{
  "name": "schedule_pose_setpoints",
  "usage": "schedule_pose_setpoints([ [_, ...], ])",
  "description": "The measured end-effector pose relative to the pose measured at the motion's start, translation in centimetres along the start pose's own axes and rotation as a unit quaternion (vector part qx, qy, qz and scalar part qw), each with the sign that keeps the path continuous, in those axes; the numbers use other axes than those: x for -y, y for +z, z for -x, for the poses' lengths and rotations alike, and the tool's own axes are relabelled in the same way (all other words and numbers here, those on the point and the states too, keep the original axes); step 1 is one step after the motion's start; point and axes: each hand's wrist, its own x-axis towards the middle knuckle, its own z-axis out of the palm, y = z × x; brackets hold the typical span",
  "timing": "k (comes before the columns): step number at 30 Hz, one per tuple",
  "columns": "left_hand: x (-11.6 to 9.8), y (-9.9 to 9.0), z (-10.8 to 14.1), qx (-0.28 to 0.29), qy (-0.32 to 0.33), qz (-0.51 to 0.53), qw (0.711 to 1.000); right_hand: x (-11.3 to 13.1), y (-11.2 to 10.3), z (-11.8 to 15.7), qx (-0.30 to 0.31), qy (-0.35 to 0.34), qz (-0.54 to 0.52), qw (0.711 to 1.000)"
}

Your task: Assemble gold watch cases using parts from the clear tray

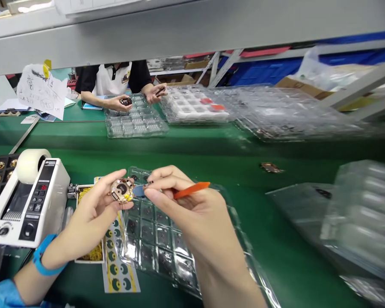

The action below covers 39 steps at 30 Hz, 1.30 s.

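Observation:
My left hand (96, 205), with a blue band (46, 256) at the wrist, grips a round gold-rimmed part (122, 191) by its edge between thumb and fingers. It looks like a watch-sized assembly with a dark centre and a bit of yellow. My right hand (186, 201) is closed around an orange pointed stick (192, 189). At its thumb and index fingertips is a small blue piece (139, 191), close against the right side of the round part; whether they touch I cannot tell. Below both hands lies a clear compartment tray (160, 237) holding small dark pieces.
At left stand a white tape dispenser (45, 201), a black tray of gold rings (0, 169) and a sticker sheet (120, 265). Stacked clear trays (365, 222) are at right; a loose part (271, 167) lies nearby. Across the bench a co-worker's hands (120, 103) hold dark parts.

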Motion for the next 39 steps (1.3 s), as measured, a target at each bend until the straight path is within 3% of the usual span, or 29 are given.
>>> schedule_pose_setpoints([
  [7, 0.7, 0.1, 0.1, 0.026, -0.004, 0.009, 1.0, -0.1, 0.7, -0.2, 0.038, 0.059, -0.048, 0.996],
  [15, 0.9, -0.2, 0.3, 0.039, 0.011, -0.007, 0.999, -0.2, 0.5, -0.3, 0.06, 0.034, -0.037, 0.997],
  [23, 0.9, 0.0, 0.4, 0.024, 0.004, -0.016, 1.0, 0.4, 1.2, -0.1, 0.02, -0.029, 0.033, 0.999],
  [31, 0.9, 0.7, -0.1, -0.04, 0.017, 0.024, 0.999, 0.0, 2.7, 0.6, -0.04, -0.078, 0.091, 0.992],
  [39, 1.6, 1.5, -0.3, -0.123, 0.031, -0.04, 0.991, -0.4, 3.1, 0.8, -0.039, -0.105, 0.119, 0.987],
])
